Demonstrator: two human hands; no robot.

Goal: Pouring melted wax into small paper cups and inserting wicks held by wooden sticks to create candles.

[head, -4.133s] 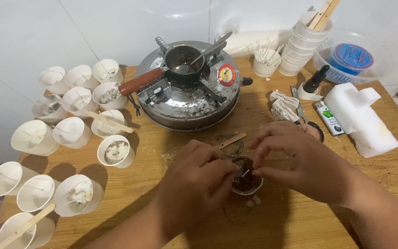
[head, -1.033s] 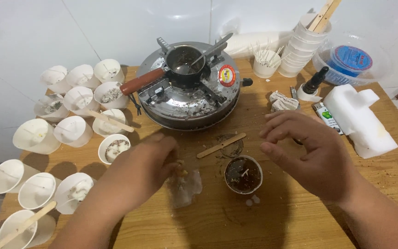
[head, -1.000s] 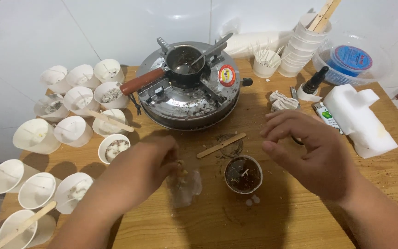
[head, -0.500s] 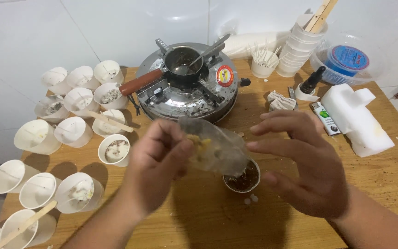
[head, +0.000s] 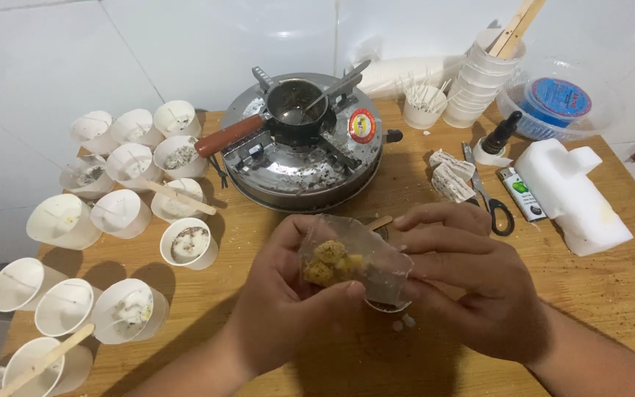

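Both hands have lifted one clear bag [head: 354, 266]; left hand [head: 288, 301] and right hand [head: 472, 283] fingers pinch it.

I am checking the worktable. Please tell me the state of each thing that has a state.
clear plastic bag: held by both hands, yellow bits inside
left hand: gripping the bag
right hand: gripping the bag
small pan: on the stove, spoon inside
scissors: lying closed
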